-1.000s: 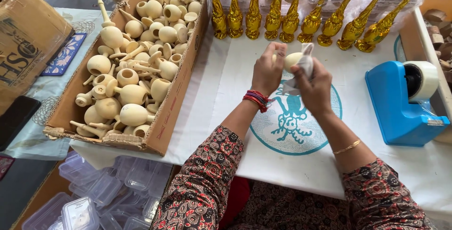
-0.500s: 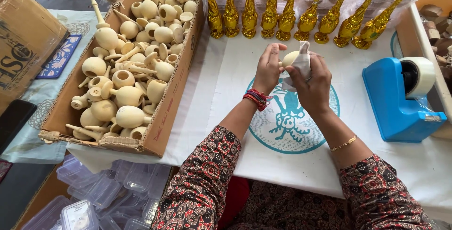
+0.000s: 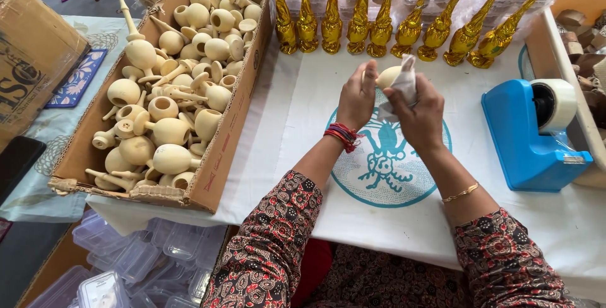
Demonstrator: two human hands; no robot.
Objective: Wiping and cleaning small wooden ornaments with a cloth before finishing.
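1. Bare counter lay open left of the hands; a tape dispenser stood well right.
2. Left hand gripped a pale vase; right hand clasped cloth against it, both raised.

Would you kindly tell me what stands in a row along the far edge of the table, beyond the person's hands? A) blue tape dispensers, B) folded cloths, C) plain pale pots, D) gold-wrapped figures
D: a row of gold-wrapped figures lines the far edge beyond the left hand and right hand, while the plain pale pots lie in the cardboard box to the left.
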